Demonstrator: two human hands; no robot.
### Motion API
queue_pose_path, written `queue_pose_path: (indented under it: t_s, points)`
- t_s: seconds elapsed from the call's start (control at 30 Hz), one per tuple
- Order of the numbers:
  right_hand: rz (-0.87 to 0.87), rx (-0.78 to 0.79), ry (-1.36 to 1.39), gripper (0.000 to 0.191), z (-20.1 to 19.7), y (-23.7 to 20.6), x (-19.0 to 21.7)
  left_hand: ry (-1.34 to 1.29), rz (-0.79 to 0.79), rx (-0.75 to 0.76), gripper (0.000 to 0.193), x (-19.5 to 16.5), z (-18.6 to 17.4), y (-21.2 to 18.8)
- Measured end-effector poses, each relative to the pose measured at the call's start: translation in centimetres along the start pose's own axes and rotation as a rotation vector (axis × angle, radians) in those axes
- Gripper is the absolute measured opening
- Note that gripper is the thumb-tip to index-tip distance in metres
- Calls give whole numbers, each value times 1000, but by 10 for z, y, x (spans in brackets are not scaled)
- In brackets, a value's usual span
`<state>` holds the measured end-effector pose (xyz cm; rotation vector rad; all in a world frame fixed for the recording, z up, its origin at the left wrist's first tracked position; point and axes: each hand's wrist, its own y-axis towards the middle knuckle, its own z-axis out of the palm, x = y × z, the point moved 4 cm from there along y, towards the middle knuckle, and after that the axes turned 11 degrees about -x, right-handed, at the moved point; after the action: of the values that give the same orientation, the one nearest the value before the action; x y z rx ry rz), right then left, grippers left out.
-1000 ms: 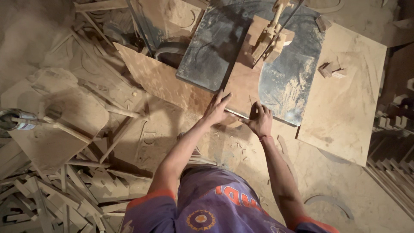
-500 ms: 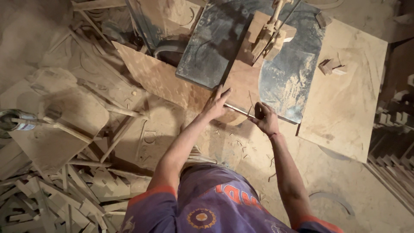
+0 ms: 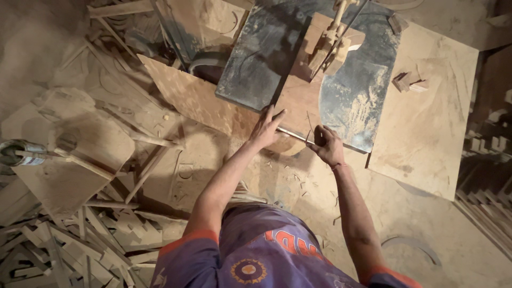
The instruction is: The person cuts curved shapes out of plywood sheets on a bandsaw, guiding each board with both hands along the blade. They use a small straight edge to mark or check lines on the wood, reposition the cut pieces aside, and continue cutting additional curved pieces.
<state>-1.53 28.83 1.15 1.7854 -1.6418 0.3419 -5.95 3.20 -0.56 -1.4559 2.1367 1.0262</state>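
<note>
At saw table point(image 3: 256, 69): left hand point(image 3: 265, 129) flat on board point(image 3: 298, 101); right hand point(image 3: 326, 145) pinching strip point(image 3: 292, 134).

Both hands point(image 3: 265, 127) point(image 3: 326, 145) on board point(image 3: 300, 104) — sawdust

One labelled can point(image 3: 21, 153) lies on its side at nine o'clock, dusty metal with a pale label band.

head cam | looks steeply down | near arm's length | single view
</note>
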Motion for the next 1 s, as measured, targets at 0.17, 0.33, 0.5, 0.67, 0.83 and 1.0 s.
queue_pose_path:
  t_s: [0.17,0.33,0.5,0.67,0.83,1.0]
  points:
    - [-1,2,1,81,-1,4,0,46,20,-23,97,-3,-1,4]
    - [-41,-3,-44,82,-2,8,1,-33,-15,-18,99,-3,2,8]
    - [-71,-22,-30,80,-3,13,3,41,-25,20,102,-2,5,14]
    - [-48,-27,-7,81,-3,17,5,10,-107,62,99,1,8,18]
    - [-63,-34,-38,80,-2,21,6,-10,-183,131,96,2,10,22]
    - [-58,-22,-31,79,2,24,3,54,-168,134,95,5,9,29]
